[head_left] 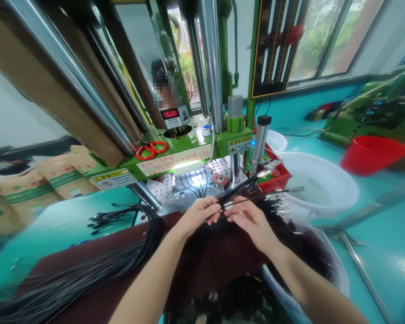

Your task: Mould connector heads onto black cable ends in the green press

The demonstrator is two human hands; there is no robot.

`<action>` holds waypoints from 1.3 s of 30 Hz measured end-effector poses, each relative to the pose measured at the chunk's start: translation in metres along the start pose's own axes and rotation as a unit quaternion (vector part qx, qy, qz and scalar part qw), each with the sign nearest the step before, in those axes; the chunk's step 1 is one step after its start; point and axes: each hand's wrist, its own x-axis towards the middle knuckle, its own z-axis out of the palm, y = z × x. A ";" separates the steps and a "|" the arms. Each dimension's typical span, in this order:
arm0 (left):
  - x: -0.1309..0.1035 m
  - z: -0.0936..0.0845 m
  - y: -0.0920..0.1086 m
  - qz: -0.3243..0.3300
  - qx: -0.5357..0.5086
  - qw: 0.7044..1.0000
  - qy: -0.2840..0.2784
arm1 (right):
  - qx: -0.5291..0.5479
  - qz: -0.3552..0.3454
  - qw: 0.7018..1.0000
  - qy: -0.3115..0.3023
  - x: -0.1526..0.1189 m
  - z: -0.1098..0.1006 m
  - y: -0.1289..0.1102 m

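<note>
My left hand [204,211] is closed in a pinch on a bundle of thin black cables [238,190] in front of the green machine. Close beside it, my right hand [248,218] has its thumb and fingers pressed together around a single black cable [266,195]. That cable runs out to the right and ends in a silver connector [296,189]. Under the lit opening of the machine, several dark cables [192,186] lie on a perforated metal plate [164,191]. The exact spot where the fingers grip is partly hidden.
A long bundle of black cables [97,274] covers the left of the dark red table [202,270]. Cable ends with silver plugs [278,204] lie at right. Red-handled scissors [151,150] rest on the green machine [189,141]. White tub [344,180] and red bucket [371,155] stand right.
</note>
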 end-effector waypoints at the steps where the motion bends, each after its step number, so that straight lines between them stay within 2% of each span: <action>1: 0.001 0.001 0.000 0.000 0.000 1.000 -0.004 | 0.028 -0.012 0.999 0.012 0.008 0.000 0.001; 3: 0.005 0.003 -0.002 0.001 0.001 1.000 0.006 | 0.077 -0.020 0.996 0.043 0.022 -0.001 0.001; 5: 0.010 0.007 -0.005 0.005 0.002 0.998 0.056 | 0.079 -0.016 0.992 0.095 0.032 -0.004 0.001; 7: 0.016 0.011 -0.011 0.008 0.017 0.993 0.120 | 0.029 -0.018 0.989 0.147 0.037 -0.008 0.000; 9: 0.022 0.014 -0.016 -0.001 0.042 0.987 0.157 | -0.026 -0.017 0.983 0.183 0.038 -0.012 0.000; 11: 0.025 0.014 -0.020 -0.017 0.055 0.986 0.155 | -0.029 -0.004 0.981 0.194 0.039 -0.014 0.001; 16: 0.026 0.011 -0.018 -0.030 0.013 0.993 0.112 | 0.114 -0.005 0.969 0.221 0.042 -0.012 0.002; 19: 0.025 0.010 -0.014 -0.021 -0.024 0.994 0.100 | 0.160 -0.023 0.957 0.241 0.046 -0.007 0.001; 24: 0.026 0.010 -0.017 -0.012 -0.028 0.992 0.126 | 0.152 -0.024 0.961 0.231 0.047 -0.011 0.009; 27: 0.028 0.010 -0.020 0.001 -0.018 0.991 0.130 | 0.132 0.005 0.971 0.202 0.044 -0.020 0.014; 31: 0.029 0.013 -0.021 0.007 0.006 0.990 0.142 | 0.143 0.045 0.968 0.200 0.040 -0.030 0.015; 35: 0.028 0.014 -0.021 0.007 0.021 0.990 0.138 | 0.252 0.073 0.944 0.201 0.039 -0.036 0.010; 39: 0.026 0.016 -0.021 0.001 0.044 0.990 0.136 | 0.302 0.077 0.918 0.246 0.039 -0.038 0.007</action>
